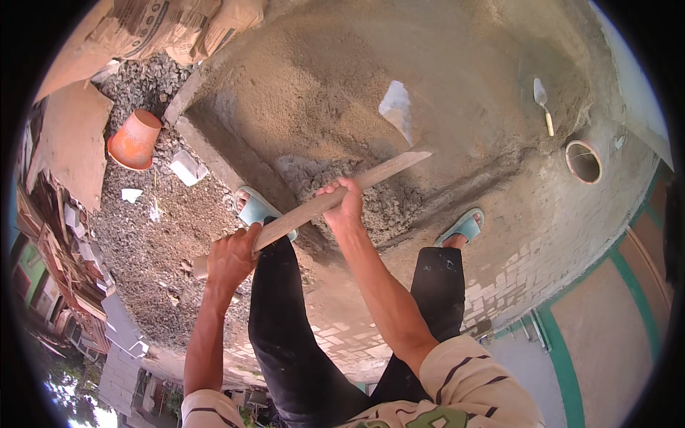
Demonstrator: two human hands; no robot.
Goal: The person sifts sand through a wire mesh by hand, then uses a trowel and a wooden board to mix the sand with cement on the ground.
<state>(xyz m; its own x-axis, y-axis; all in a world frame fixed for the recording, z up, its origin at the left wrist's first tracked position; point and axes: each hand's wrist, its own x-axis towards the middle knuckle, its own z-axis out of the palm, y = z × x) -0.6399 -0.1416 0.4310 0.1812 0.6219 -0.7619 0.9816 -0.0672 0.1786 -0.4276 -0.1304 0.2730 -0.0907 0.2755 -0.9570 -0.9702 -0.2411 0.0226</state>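
Both my hands grip the long wooden handle of a hoe point(385, 168), which slants from lower left to upper right. My left hand point(232, 258) is wrapped round it close to its lower end. Farther up, my right hand point(344, 205) closes on its middle. A pale metal blade point(397, 108) narrows toward the handle's far end. Below the handle lies a heap of wet grey mortar point(378, 214), beside dry brown sand point(314, 96).
Concrete edging point(214, 153) borders the sand on the left. Beyond it are an orange bucket point(135, 140), a white container point(188, 167) and gravel point(153, 85). Paper sacks point(164, 28) stand far left. A trowel point(543, 105) and a round pipe opening point(584, 162) are at right. My sandalled feet straddle the mortar.
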